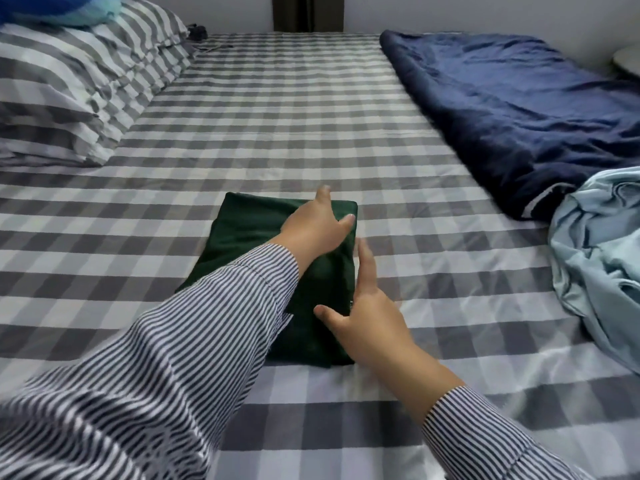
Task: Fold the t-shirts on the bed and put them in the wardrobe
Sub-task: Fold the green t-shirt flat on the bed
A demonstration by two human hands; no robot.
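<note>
A dark green t-shirt (249, 225) lies folded into a narrow rectangle on the checked bed sheet (277, 126), in the middle of the bed. My left hand (317, 225) rests flat on its far end, fingers straight. My right hand (363, 306) lies along the shirt's right edge, fingers extended on the sheet side and thumb on the cloth. A crumpled light blue t-shirt (599, 258) sits at the right edge of the bed. The wardrobe is out of view.
Striped grey and white pillows (76, 88) are stacked at the left, with a blue object (59, 8) on top. A navy blue quilt (512, 109) lies along the right side. A dark curtain (306, 12) hangs at the far wall.
</note>
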